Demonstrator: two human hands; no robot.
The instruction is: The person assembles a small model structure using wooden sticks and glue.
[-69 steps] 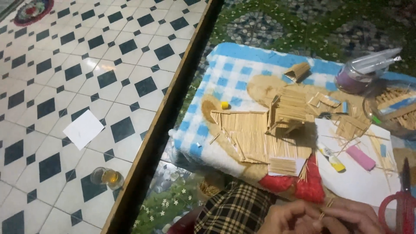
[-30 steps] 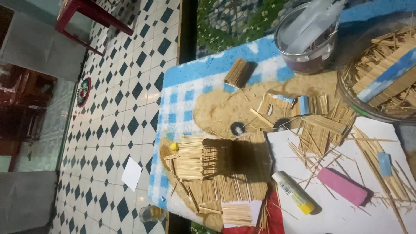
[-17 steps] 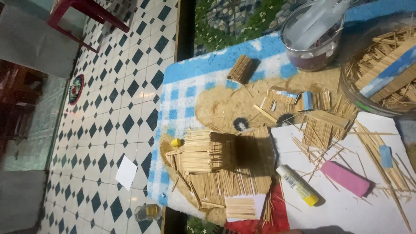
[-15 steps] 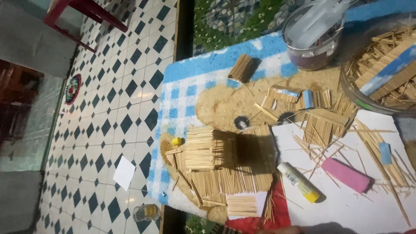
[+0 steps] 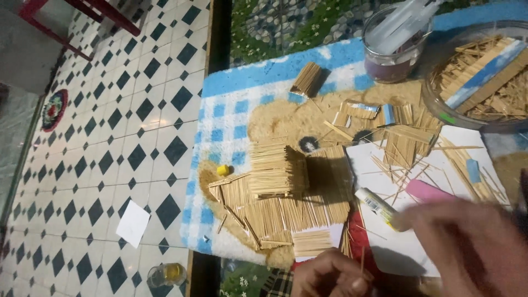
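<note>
A small house of thin wooden sticks [image 5: 275, 170] stands on a flat panel of sticks [image 5: 286, 212], on a blue and white checked mat [image 5: 225, 115]. My left hand [image 5: 330, 278] is at the bottom edge, pinching one thin stick [image 5: 361, 257] upright. Blurred by motion, my right hand [image 5: 467, 247] reaches in from the lower right over a white sheet [image 5: 407, 250]. Its fingertips are next to a white and yellow glue tube [image 5: 374, 202] and a pink eraser [image 5: 426, 190]. Whether it holds anything is unclear.
Loose sticks litter the sheet. A stick bundle [image 5: 308, 78], a glass jar [image 5: 393, 47] and a glass bowl of sticks [image 5: 478, 71] sit at the back. A yellow cap [image 5: 222, 170] lies left of the house. On the tiled floor lie paper [image 5: 133, 223] and a small glass [image 5: 165, 273].
The camera has tilted down slightly. Both hands have come into view at the bottom, the left with a stick, the right sweeping in over the white sheet toward the glue tube.
</note>
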